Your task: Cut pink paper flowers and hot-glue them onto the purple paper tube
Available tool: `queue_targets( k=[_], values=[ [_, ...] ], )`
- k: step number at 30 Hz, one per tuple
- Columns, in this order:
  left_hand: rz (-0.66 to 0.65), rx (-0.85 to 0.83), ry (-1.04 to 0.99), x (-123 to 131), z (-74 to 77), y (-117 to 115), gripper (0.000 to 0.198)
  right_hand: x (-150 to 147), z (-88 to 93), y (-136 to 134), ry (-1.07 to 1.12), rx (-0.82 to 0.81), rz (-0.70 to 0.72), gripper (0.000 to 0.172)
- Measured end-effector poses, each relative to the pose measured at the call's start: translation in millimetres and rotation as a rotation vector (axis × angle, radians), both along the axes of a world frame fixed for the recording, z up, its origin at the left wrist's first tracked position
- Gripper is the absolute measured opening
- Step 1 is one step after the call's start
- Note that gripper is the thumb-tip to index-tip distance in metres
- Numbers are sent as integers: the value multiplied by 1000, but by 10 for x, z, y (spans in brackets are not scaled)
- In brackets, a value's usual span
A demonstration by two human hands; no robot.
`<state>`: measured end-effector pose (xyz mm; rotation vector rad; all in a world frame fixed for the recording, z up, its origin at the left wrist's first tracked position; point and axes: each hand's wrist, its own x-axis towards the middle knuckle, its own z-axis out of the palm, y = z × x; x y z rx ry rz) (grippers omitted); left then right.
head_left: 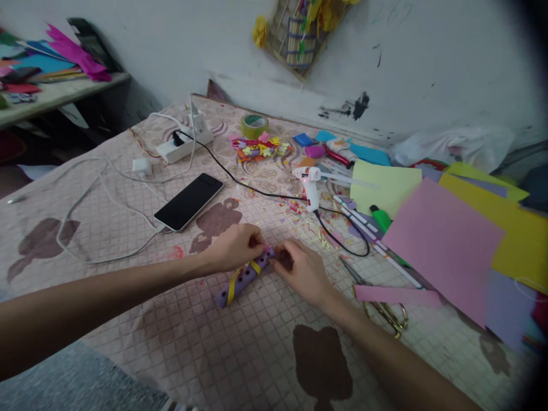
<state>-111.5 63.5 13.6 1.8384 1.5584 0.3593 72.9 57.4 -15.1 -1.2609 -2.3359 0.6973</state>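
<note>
A purple rolled tube (245,277) with dark dots and a yellow strip wound round it lies slanted on the tablecloth, its lower end toward me. My left hand (240,245) is closed in a pinch at its upper end, where a small bit of pink shows by the fingertips. From the other side my right hand (303,269) has thumb and forefinger closed on that same end. Fingertips hide part of it. Beyond my hands stands a white glue gun (311,191) with a small red light. Gold-handled scissors (387,313) lie right of my right forearm, partly under a pink strip (398,295).
A phone (189,202) on a charging cable lies to the left, near a white power strip (185,146). Foam scraps (260,149) and a tape roll (254,125) are at the back. Coloured sheets (440,245) and striped sticks (377,242) cover the right side.
</note>
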Motion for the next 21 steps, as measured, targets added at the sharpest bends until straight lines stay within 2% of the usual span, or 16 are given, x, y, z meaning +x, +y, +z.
queue_targets(
  k=[7, 21],
  values=[
    [-19, 9, -5, -42, 80, 30, 24, 6, 20, -6, 9, -6, 3, 9],
    [-28, 76, -96, -152, -9, 59, 14, 31, 58, -5, 75, -58, 19, 8]
  ],
)
